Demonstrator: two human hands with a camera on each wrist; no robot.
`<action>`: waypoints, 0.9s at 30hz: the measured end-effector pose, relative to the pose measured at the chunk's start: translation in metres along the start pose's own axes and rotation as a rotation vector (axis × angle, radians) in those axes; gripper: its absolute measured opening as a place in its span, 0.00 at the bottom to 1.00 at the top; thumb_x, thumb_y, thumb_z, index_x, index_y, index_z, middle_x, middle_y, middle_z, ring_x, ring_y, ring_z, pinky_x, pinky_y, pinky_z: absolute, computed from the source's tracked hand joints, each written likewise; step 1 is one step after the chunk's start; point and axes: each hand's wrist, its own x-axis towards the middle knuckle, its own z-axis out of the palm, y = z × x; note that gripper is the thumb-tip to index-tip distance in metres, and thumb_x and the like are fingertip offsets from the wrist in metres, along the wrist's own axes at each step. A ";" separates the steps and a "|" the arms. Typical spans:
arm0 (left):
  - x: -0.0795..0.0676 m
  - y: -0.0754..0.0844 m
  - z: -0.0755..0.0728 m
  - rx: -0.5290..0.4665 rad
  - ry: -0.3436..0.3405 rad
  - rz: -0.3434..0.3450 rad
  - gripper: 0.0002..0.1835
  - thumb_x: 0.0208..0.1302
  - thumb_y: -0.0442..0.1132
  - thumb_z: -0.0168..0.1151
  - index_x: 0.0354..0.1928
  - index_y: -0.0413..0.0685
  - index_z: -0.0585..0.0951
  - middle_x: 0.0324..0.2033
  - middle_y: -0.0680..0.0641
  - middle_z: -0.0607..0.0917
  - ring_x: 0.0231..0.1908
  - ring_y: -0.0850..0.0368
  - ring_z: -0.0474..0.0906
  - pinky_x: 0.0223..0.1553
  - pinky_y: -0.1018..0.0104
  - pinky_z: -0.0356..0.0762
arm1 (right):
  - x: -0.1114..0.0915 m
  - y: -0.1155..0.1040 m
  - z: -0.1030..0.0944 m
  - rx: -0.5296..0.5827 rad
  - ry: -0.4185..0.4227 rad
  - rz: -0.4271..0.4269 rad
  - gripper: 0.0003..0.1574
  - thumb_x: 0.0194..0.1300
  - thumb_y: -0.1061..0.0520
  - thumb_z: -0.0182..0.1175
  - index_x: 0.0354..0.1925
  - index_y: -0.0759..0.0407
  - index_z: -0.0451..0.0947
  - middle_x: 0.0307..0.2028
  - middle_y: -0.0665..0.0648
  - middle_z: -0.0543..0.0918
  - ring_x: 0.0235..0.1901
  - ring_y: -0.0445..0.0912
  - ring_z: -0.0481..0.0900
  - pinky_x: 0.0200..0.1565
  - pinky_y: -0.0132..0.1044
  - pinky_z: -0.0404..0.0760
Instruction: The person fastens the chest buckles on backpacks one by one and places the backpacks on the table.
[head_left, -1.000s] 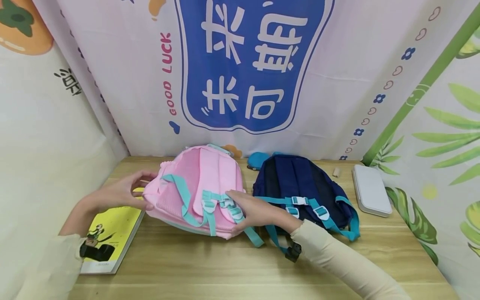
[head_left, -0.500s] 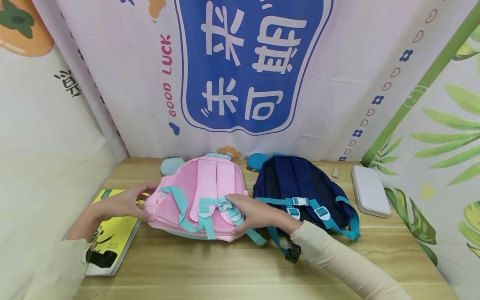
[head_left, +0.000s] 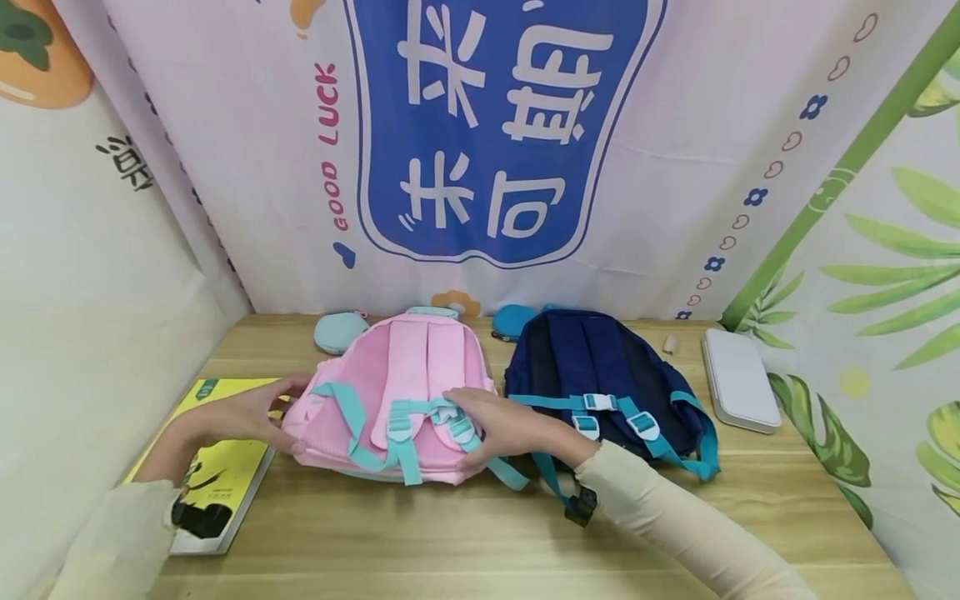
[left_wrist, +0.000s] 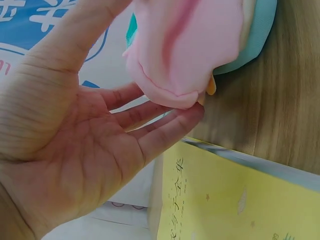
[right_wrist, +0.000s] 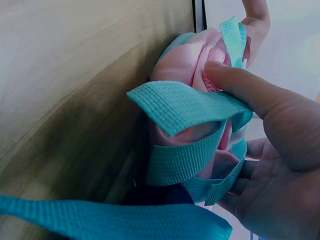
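In the head view a pink backpack (head_left: 371, 354) with mint straps lies on the table, its back panel and shoulder straps facing up. My left hand (head_left: 243, 414) holds its lower left corner. In the left wrist view the fingers reach behind the pink fabric (left_wrist: 185, 55), and the thumb's tip is out of frame. My right hand (head_left: 513, 427) grips the lower right corner. The right wrist view shows that thumb pressing the pink cloth beside the mint webbing (right_wrist: 182, 105), with the fingers on the far side. A navy backpack (head_left: 592, 346) with teal straps lies close by on the right.
A yellow book (head_left: 225, 475) lies under my left forearm. Behind the bags are a mint round pouch (head_left: 340, 333) and a blue pouch (head_left: 514, 320). A white case (head_left: 741, 379) and a small beige piece (head_left: 671, 343) are at the right. Fabric walls enclose the table (head_left: 420, 542).
The pink backpack has come down flatter and shifted slightly left, both hands staying on it. The mint pouch behind it has come into sight. The navy backpack has not moved.
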 end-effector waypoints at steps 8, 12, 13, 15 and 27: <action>0.004 -0.006 0.009 0.065 0.013 -0.057 0.60 0.47 0.45 0.81 0.75 0.35 0.52 0.65 0.36 0.68 0.61 0.42 0.67 0.56 0.55 0.76 | 0.002 -0.002 0.001 -0.014 -0.009 -0.010 0.63 0.60 0.43 0.75 0.80 0.58 0.52 0.78 0.56 0.59 0.78 0.48 0.58 0.75 0.45 0.64; 0.006 -0.008 0.013 0.076 0.009 -0.061 0.59 0.46 0.44 0.82 0.74 0.35 0.53 0.62 0.37 0.70 0.59 0.44 0.67 0.57 0.54 0.75 | 0.003 -0.002 0.001 -0.023 -0.012 -0.008 0.62 0.60 0.43 0.75 0.80 0.58 0.52 0.78 0.56 0.60 0.77 0.47 0.58 0.75 0.45 0.64; 0.006 -0.008 0.013 0.074 0.008 -0.061 0.59 0.46 0.44 0.82 0.74 0.35 0.53 0.62 0.37 0.70 0.58 0.44 0.67 0.57 0.55 0.75 | 0.004 -0.002 0.001 -0.024 -0.013 -0.006 0.62 0.60 0.43 0.75 0.80 0.58 0.52 0.78 0.56 0.60 0.77 0.47 0.59 0.75 0.45 0.65; 0.005 -0.008 0.014 0.073 0.008 -0.068 0.59 0.46 0.45 0.82 0.74 0.35 0.54 0.61 0.38 0.70 0.58 0.45 0.68 0.56 0.55 0.75 | 0.004 -0.002 0.002 -0.022 -0.017 0.003 0.62 0.59 0.43 0.75 0.80 0.57 0.52 0.78 0.56 0.60 0.77 0.47 0.59 0.75 0.45 0.65; 0.003 -0.003 0.010 0.092 0.019 -0.075 0.58 0.46 0.44 0.81 0.74 0.34 0.56 0.61 0.38 0.72 0.57 0.44 0.69 0.53 0.57 0.77 | 0.003 -0.004 -0.001 0.000 -0.019 0.019 0.62 0.59 0.44 0.75 0.80 0.56 0.53 0.78 0.56 0.60 0.77 0.48 0.59 0.75 0.46 0.65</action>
